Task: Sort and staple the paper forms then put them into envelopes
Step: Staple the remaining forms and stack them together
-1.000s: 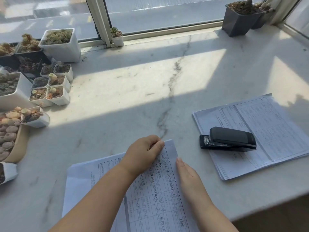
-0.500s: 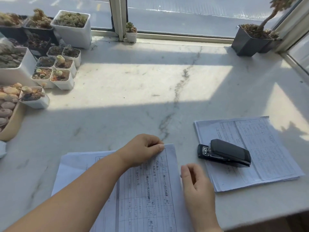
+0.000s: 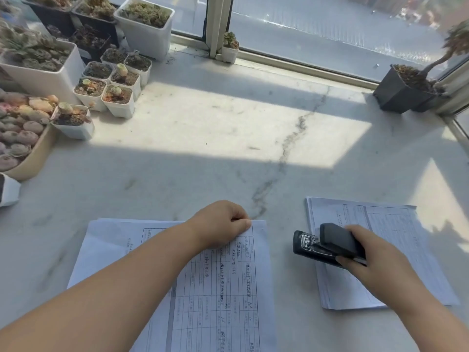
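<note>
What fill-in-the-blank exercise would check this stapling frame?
1. The right hand grips the black ____.
2. The left hand pinches the near forms at their top ____ corner.
3. The stapler is over the ____ edge of the far stack.
Missing words: stapler; right; left

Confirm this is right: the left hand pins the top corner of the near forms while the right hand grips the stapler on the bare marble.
Not quite. In the head view the stapler lies on the second stack of forms, not bare marble. The left hand pins the near forms; the right hand grips the stapler.
</note>
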{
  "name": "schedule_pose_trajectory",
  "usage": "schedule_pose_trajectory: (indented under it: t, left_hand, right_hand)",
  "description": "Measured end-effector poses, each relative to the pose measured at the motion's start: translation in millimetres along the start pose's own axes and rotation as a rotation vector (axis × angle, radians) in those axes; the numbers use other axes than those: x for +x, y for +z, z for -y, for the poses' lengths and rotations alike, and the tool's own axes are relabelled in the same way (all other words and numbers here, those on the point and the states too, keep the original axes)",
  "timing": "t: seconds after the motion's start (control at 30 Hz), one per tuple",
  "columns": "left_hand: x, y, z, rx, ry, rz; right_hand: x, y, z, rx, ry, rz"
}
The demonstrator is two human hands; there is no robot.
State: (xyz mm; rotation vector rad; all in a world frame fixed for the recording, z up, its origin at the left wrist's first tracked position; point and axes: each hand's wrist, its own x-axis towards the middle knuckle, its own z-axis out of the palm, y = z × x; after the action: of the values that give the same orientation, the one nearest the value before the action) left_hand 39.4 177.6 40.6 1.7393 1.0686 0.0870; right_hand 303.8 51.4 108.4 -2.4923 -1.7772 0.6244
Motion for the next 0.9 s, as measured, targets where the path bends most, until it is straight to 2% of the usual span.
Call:
schedule_pose_trajectory:
  t: [0.1, 0.23, 0.47, 0.53, 0.6, 0.7, 0.8, 0.9]
  left_hand:
    - [-5, -8, 2, -0.018, -0.016, -0.017]
    - [-11, -11, 1, 0.077, -0.084, -0.061]
    - [-4, -1, 1, 0.165, -0.179, -0.031]
    - [-2, 2, 1, 0.180, -0.199, -0.019]
    - [0, 4, 1, 0.192, -0.214, -0.024]
    - [1, 4, 3, 0.191, -0.208, -0.029]
    - [-2, 4, 3, 0.169, -0.178, -0.057]
    - [-3, 0, 5, 0.176, -0.171, -0.175]
  right_hand:
    - [8, 5, 36, 0.071, -0.123, 0.039]
    - [29, 25, 66, 0.050, -0.193, 0.070]
    - [38, 33, 62, 0.040, -0.255, 0.194]
    - [35, 25, 59, 0.181, -0.213, 0.248]
    - [34, 13, 64, 0.446, -0.133, 0.258]
    - [41, 7, 77, 0.728, -0.011, 0.070]
    - [49, 17, 94, 0.693, 0.052, -0.039]
    - [49, 30, 111, 0.631, 0.058, 0.025]
